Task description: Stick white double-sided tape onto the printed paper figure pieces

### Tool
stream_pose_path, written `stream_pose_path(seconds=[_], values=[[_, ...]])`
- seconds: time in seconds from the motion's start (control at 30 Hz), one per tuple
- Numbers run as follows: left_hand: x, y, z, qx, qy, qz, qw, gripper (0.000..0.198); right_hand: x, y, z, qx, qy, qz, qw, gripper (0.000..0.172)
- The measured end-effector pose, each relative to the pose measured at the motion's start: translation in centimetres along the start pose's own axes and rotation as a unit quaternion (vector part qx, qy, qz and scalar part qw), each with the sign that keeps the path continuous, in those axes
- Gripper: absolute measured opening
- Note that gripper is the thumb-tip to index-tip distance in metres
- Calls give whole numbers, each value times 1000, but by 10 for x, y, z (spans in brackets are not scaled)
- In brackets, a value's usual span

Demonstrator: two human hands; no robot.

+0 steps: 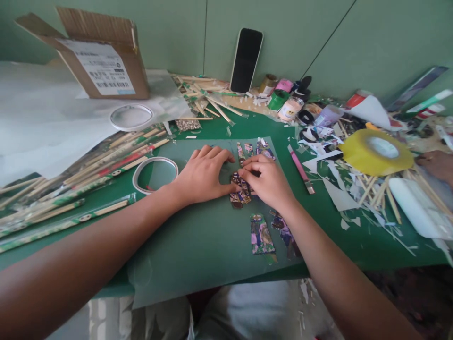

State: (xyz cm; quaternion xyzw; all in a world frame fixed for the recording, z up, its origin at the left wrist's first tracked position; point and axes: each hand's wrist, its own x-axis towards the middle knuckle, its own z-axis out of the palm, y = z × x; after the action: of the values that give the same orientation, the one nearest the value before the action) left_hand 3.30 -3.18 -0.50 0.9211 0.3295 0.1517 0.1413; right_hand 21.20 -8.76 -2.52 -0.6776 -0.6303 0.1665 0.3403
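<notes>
A small patterned cut-out (242, 192) in brown, purple and gold lies on a translucent sheet (198, 250) between my hands. My left hand (203, 174) rests flat on the sheet with fingers spread, its thumb tip touching the cut-out's left edge. At the cut-out's upper right, the thumb and fingers of my right hand (264, 178) are pinched together; whatever is between them is hidden. Other patterned cut-outs lie beyond my right fingers, partly covered. Nearer me is a pink, green and purple cut-out (261, 235), with a darker one (281, 229) partly behind my right forearm.
Left: tape roll (155, 159), second roll (131, 117), wrapped chopsticks (88, 177), cardboard box (102, 66). Back: phone (247, 60) against the wall, paint jars (290, 108). Right: pink craft knife (300, 167), yellow tape roll (357, 153), paper scraps, white bottle (419, 208), another person's hand (437, 165).
</notes>
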Motion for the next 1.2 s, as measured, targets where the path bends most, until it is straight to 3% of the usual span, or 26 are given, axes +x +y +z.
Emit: stream_pose_path(seconds=[0.4, 0.5, 0.6, 0.67, 0.77, 0.87, 1.07, 1.2], values=[[-4, 2, 4, 12, 9, -8, 1000, 48, -6, 7, 11, -64, 78, -78, 992, 13], [-4, 3, 3, 15, 12, -3, 1000, 46, -5, 9, 8, -37, 91, -71, 993, 23], [-4, 2, 1, 9, 6, 37, 999, 38, -3, 7, -4, -7, 89, -71, 993, 12], [-3, 0, 0, 0, -17, 92, 996, 27, -5, 3, -16, -14, 91, -87, 992, 15], [-4, -1, -1, -1, -52, 149, 987, 26, -18, -8, -30, -71, 14, -119, 990, 33], [-4, 0, -1, 12, -56, 147, 987, 30, -41, -18, -31, -148, -66, -138, 977, 39], [-3, 0, -1, -22, -36, 107, 993, 25, -82, -21, -13, -268, -73, -172, 945, 48], [-2, -3, 0, -7, -7, 46, 999, 19, -98, -23, -17, -295, -75, -158, 939, 46]])
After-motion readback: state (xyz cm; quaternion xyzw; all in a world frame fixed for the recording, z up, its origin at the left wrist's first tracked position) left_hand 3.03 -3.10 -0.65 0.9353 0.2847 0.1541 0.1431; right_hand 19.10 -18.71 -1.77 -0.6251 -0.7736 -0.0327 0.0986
